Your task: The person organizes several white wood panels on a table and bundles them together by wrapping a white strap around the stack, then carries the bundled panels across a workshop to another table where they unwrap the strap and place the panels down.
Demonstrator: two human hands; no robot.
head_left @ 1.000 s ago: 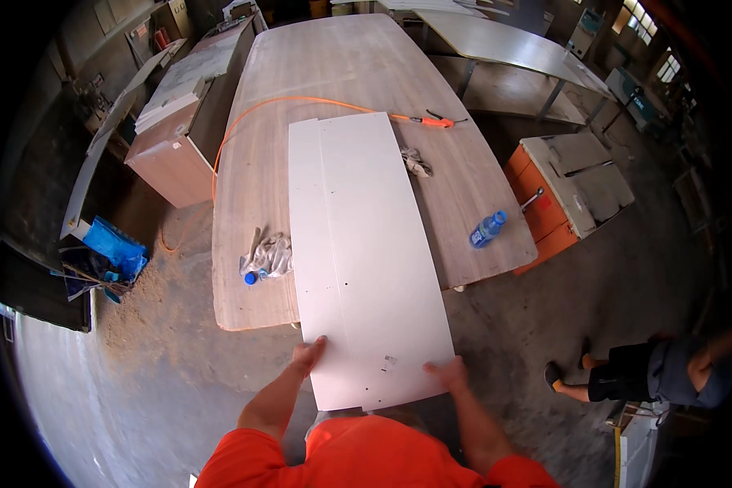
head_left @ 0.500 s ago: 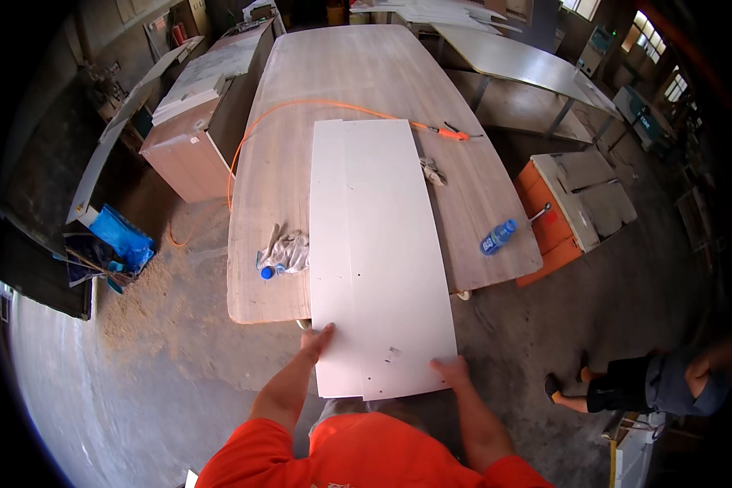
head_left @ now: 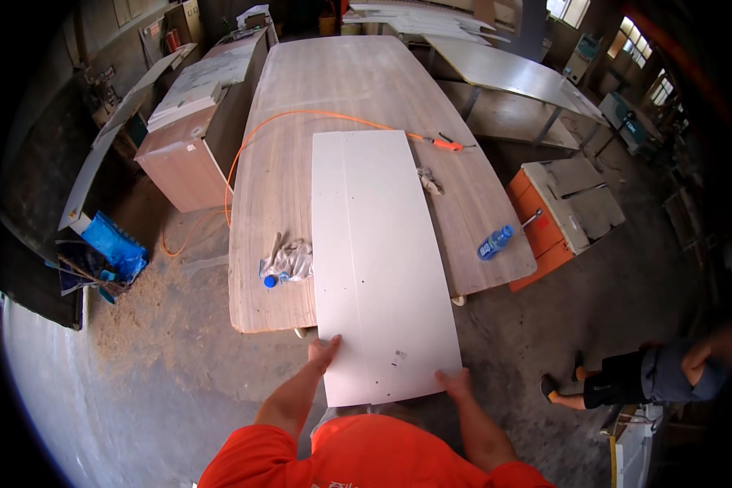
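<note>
A long white panel (head_left: 382, 268) with a lengthwise seam and several small dark holes reaches from the wooden table (head_left: 333, 77) over its near edge toward me. Whether it is one board or two laid together, I cannot tell. My left hand (head_left: 325, 351) grips its left edge near the close end, thumb on top. On the opposite side, by the close right corner, my right hand (head_left: 454, 381) holds the edge the same way. The fingers of both hands are hidden beneath the panel.
Left of the panel lie a crumpled glove (head_left: 293, 262) and a clear bottle with a blue cap (head_left: 270, 281). A blue bottle (head_left: 496, 242) lies at right. An orange hose (head_left: 301, 114) crosses behind, ending in an air gun (head_left: 445, 144). Another person (head_left: 659, 378) is at the right.
The two white parts along the seam, whose ends were slightly staggered, now line up at both ends. My hands keep hold of the edges.
</note>
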